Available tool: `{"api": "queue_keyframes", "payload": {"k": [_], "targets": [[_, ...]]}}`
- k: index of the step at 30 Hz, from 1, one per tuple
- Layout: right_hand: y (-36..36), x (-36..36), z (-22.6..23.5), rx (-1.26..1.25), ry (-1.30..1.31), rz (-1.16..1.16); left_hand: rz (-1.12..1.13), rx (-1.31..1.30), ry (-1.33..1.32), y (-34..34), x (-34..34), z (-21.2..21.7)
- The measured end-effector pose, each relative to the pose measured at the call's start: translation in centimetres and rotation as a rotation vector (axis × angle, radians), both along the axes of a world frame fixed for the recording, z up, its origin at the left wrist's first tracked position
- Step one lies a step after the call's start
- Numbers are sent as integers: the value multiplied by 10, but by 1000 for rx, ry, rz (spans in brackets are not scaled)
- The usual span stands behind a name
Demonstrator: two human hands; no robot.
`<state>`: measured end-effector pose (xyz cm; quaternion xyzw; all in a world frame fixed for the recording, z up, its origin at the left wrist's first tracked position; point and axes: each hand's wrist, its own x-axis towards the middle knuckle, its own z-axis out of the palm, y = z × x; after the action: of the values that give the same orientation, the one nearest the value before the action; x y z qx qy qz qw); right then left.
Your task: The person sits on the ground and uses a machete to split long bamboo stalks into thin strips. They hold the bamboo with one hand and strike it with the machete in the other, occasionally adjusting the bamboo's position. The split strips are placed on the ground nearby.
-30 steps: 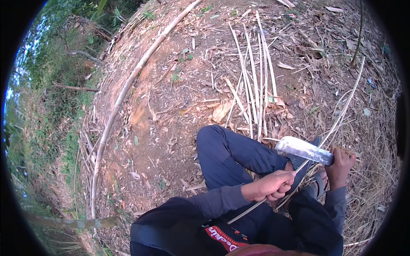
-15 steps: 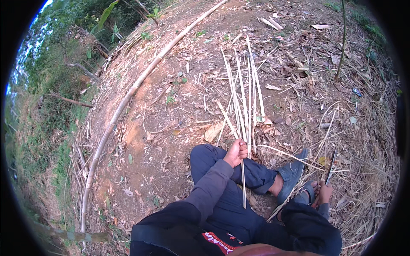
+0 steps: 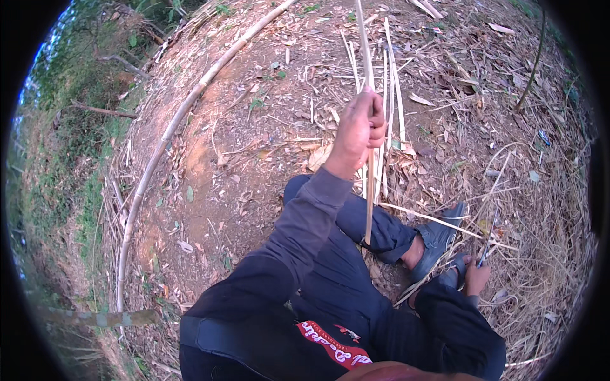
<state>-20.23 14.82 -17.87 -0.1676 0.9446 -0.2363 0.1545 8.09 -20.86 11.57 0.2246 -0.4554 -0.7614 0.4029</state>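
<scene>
Left hand (image 3: 359, 130) fisted around a thin bamboo strip (image 3: 368, 184), long axis running away from the body, near end over the knee. Right hand (image 3: 475, 276) low by the shoes, gripping a blade (image 3: 486, 251). Cut strips (image 3: 391, 82) lie just beyond.

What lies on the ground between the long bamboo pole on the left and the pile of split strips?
In the head view, between the bamboo pole and the split strips: bare reddish dirt with scattered dry leaves and twigs.

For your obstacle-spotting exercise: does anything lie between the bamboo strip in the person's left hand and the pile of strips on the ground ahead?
Nothing visible does. The left hand grips the bamboo strip directly above the pile of strips; only open air and leaf litter separate them.
</scene>
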Motion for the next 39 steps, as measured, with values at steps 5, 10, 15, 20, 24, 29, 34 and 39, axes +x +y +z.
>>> {"api": "queue_keyframes", "payload": {"k": [5,10,15,20,24,29,34,39], "targets": [[-36,20,78,-253,121,-18,-152,1,-216,31,22,12],[-81,25,175,-698,106,210,-338,155,-536,99,-10,-27],[-95,45,216,-733,461,648,-587,377,-445,161,-45,-58],[-84,72,217,-537,636,927,-374,480,-505,189,-46,-65],[-85,73,205,-476,718,1075,-423,412,-575,191,-39,-71],[-84,52,224,-307,697,704,-604,390,-421,187,-33,-61],[-85,55,218,-414,646,752,-599,354,-397,189,-35,-63],[-91,29,240,-217,883,881,-556,129,-530,172,-27,-62]]}}
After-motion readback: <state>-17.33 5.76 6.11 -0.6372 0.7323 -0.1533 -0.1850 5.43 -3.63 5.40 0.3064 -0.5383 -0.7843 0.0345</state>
